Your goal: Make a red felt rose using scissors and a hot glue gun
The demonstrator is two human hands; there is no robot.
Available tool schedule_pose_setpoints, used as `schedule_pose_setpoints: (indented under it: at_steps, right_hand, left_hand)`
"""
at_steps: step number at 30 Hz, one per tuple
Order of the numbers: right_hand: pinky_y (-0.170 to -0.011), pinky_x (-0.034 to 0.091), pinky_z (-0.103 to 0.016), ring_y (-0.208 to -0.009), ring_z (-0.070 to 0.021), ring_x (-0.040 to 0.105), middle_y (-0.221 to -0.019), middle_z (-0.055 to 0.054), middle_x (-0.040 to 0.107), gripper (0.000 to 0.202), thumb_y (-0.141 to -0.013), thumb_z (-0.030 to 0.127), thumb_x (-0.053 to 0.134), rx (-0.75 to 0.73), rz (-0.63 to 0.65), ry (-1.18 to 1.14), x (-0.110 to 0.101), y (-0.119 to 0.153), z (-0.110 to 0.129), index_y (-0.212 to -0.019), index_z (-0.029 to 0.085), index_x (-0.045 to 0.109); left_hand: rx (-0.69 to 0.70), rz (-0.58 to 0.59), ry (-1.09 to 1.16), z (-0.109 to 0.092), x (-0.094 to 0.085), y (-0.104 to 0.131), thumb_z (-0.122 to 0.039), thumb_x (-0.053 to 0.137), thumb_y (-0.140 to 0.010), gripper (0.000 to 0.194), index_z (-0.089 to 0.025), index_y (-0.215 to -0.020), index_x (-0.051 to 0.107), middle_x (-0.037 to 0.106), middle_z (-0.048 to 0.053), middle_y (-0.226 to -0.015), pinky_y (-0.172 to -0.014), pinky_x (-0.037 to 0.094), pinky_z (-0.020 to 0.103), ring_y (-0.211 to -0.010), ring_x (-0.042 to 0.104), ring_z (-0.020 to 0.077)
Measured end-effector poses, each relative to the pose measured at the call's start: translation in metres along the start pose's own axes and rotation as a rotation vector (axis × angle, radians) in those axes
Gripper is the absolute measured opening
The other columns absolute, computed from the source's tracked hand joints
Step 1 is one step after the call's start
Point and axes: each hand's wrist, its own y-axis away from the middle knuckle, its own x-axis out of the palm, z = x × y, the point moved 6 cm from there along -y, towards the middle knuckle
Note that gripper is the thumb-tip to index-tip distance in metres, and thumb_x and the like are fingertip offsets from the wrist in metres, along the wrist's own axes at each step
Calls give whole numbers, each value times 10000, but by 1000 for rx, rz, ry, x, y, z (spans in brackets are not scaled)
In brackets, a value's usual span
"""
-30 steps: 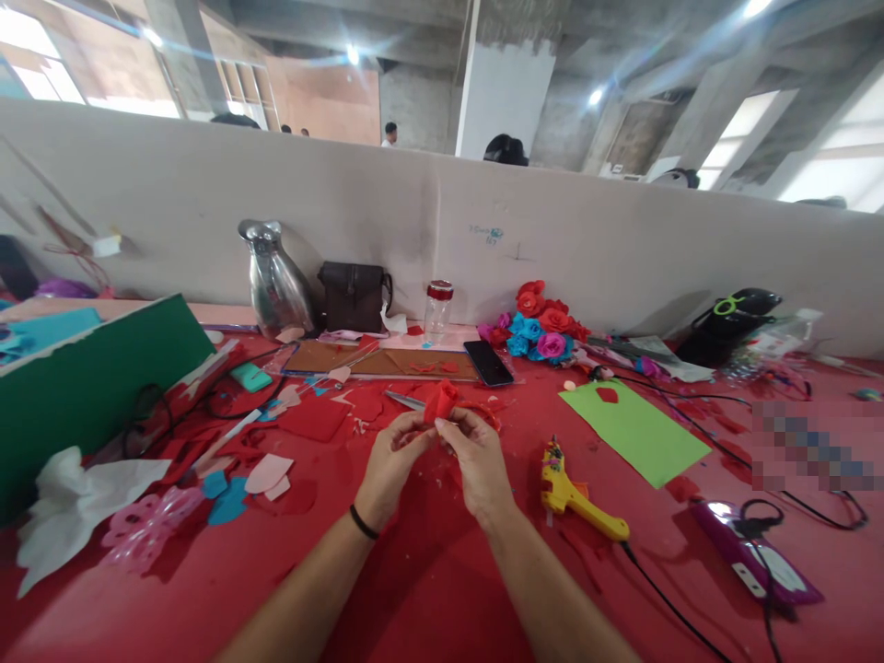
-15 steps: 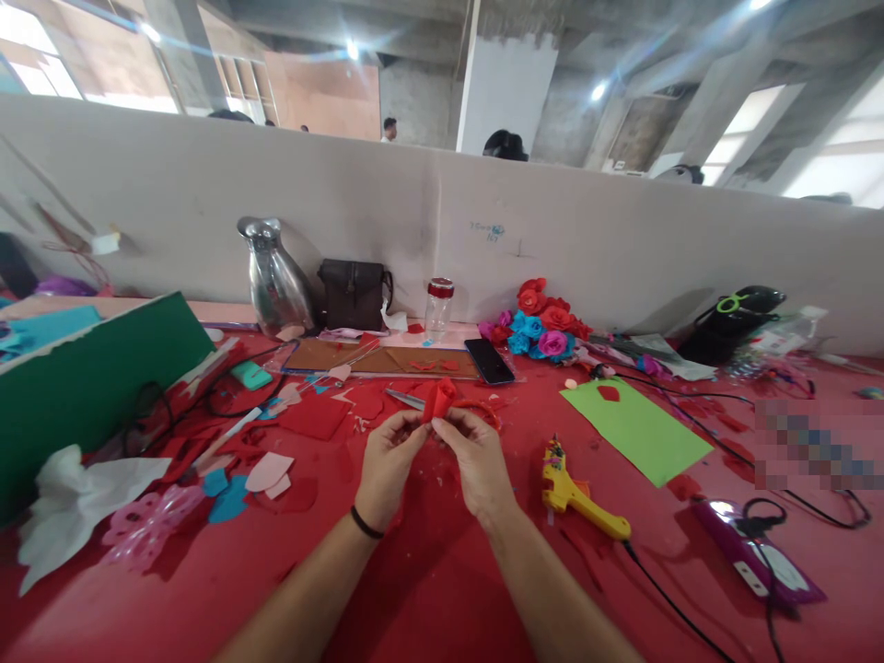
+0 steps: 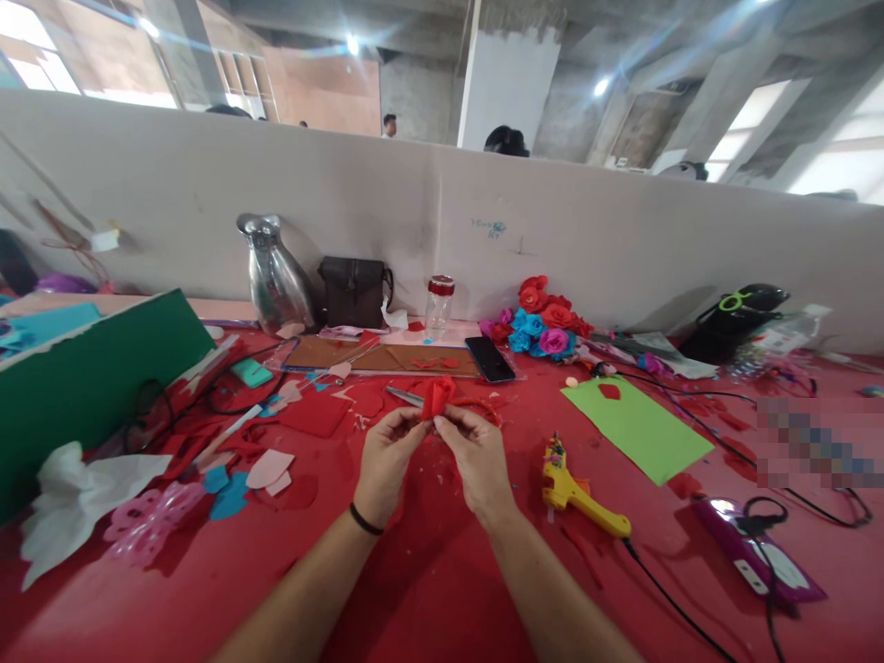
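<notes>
A small rolled red paper flower (image 3: 436, 398) stands upright between my two hands over the middle of the red table. My left hand (image 3: 388, 458) pinches its base from the left, and a dark band circles that wrist. From the right, my right hand (image 3: 476, 453) closes thumb and fingers on the same base. Just behind the flower lie scissors (image 3: 406, 397), partly hidden by it and the hands. A yellow glue gun (image 3: 584, 505) rests on the table to the right of my right hand.
Paper petals (image 3: 269, 470) and scraps lie at left, by a green board (image 3: 97, 396). At the back stand a steel jug (image 3: 276, 281), a black bag (image 3: 354, 293), a jar (image 3: 439, 308) and paper roses (image 3: 542, 318). A phone (image 3: 490, 359), green sheet (image 3: 635, 428) and corded power strip (image 3: 756, 552) lie rightward.
The red paper flower has turned slightly between my fingers, and its top looks wider. Both hands keep nearly the same place and grip.
</notes>
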Motion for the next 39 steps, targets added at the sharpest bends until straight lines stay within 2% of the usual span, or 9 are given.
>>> schedule_pose_setpoints:
  at_steps: [6,12,17,25,31,39]
  right_hand:
    - [-711,494,-283,-675,-145,626,-735,-13,724,138,-649,256,693,2,-25,18,0,1,2,-769,199,729]
    - [-659,486,-266,-637,-133,605,-719,-1,718,157,-640,239,690,9,34,-16,5,3,2,-784,196,734]
    - [-631,487,-262,-627,-134,599,-722,-2,718,153,-639,237,687,9,54,-23,6,3,2,-778,196,732]
    - [-691,520,-296,-715,-174,650,-780,-30,731,180,-689,259,652,-52,24,108,0,2,2,-832,178,724]
    - [-732,530,-305,-794,-190,658,-903,-68,720,189,-761,252,590,-223,35,378,1,6,12,-875,185,726]
    - [-708,531,-299,-770,-188,662,-860,-71,713,197,-797,226,543,-305,13,508,-1,8,18,-871,183,721]
  left_hand:
    - [1,-49,72,5,-8,-4,-239,723,-602,104,-157,-662,700,665,3,-643,-673,445,239,-639,574,123]
    - [-222,78,310,14,1,-6,-207,751,-579,98,-149,-634,693,654,3,-633,-669,471,239,-636,584,117]
    - [-266,117,342,12,5,-4,-171,791,-552,143,-148,-616,665,634,-21,-626,-628,462,202,-593,565,81]
    - [-242,86,335,12,8,-3,-166,825,-500,208,-147,-639,671,647,-18,-647,-638,456,201,-628,582,87]
    - [-174,62,331,12,7,-3,-196,811,-541,188,-160,-655,667,644,-34,-656,-643,447,189,-633,575,72]
    - [-118,96,124,10,4,-5,-248,807,-545,212,-148,-715,731,701,28,-663,-736,475,273,-686,622,145]
